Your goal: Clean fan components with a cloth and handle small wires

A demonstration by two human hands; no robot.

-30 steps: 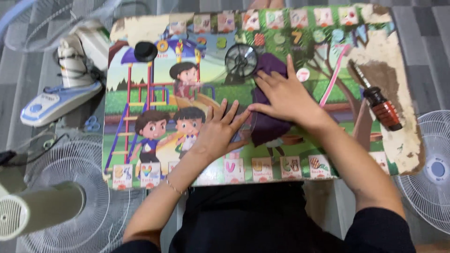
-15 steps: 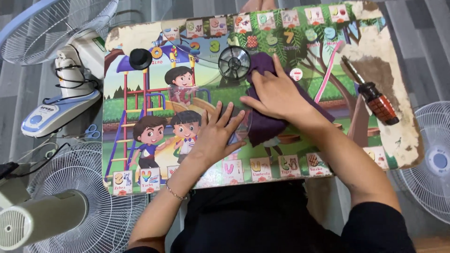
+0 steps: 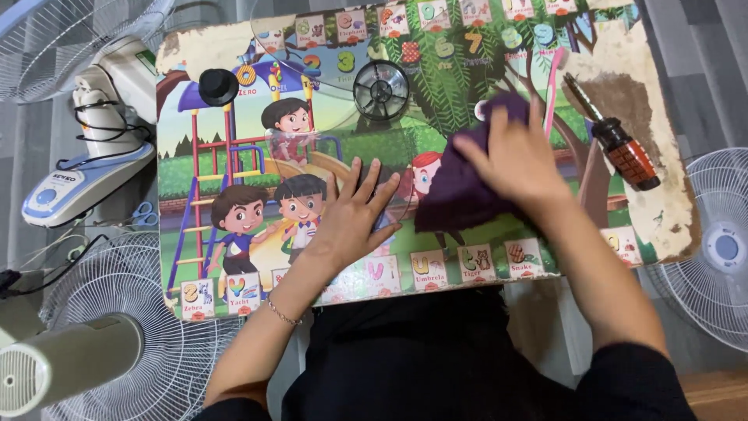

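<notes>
Two hands on table (image 3: 234,156): left hand (image 3: 354,214) flat, fingers spread, grip empty; right hand (image 3: 518,160) grip bunching purple cloth (image 3: 456,195).

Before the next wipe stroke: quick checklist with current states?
1. Left hand flat, pinning the clear fan blade to the table: ok.
2. Right hand on the purple cloth: ok.
3. Screwdriver apart from the cloth: ok.
4. Pink toothbrush right beside the right hand, may get knocked: not ok.
5. Black cap well away from both hands: ok.
6. Blade surface clean: cannot tell.
</notes>
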